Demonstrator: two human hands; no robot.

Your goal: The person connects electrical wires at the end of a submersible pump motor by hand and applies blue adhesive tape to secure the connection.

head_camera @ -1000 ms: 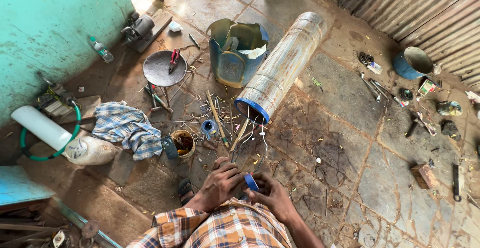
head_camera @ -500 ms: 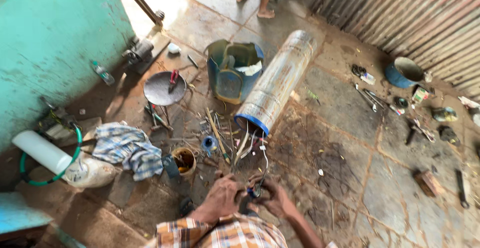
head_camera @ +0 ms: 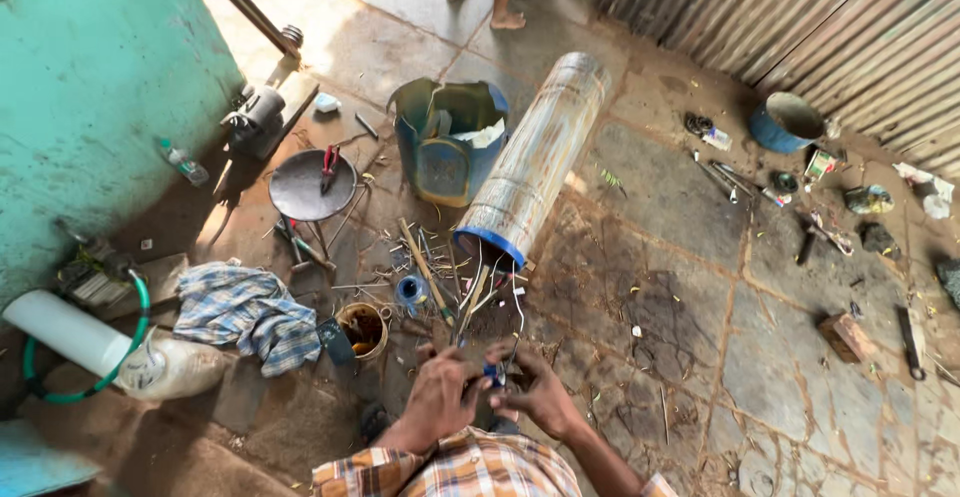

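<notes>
Hands are meeting low in the head view, just above a plaid orange sleeve: the left hand [head_camera: 440,397] and the right hand [head_camera: 540,395] are pressing together around a small blue object [head_camera: 493,372], each pinching it with curled fingers, so that only a sliver of blue is showing between the fingertips. A thin pale wire [head_camera: 519,317] is running from that spot up toward the open, blue-rimmed end of a long metal cylinder [head_camera: 535,162], which is lying tilted on the stone floor [head_camera: 680,287] with sticks and wires spilling out of its mouth. Just left of the hands, a small rusty tin can [head_camera: 364,329] is standing beside a little blue roll of tape [head_camera: 410,291]. A checked blue cloth [head_camera: 248,312] is lying crumpled further left, near a white pipe [head_camera: 65,332] looped by a green hose [head_camera: 128,342]. Above them a round dark metal stool [head_camera: 312,185] is carrying red-handled pliers [head_camera: 327,167]. A battered blue bucket [head_camera: 448,142] is sitting right beside the cylinder, touching its side. Well apart, by the corrugated metal wall [head_camera: 800,27], a blue tub [head_camera: 785,122] is standing among scattered tools. Another person's bare feet [head_camera: 485,2] are showing at the top edge.
</notes>
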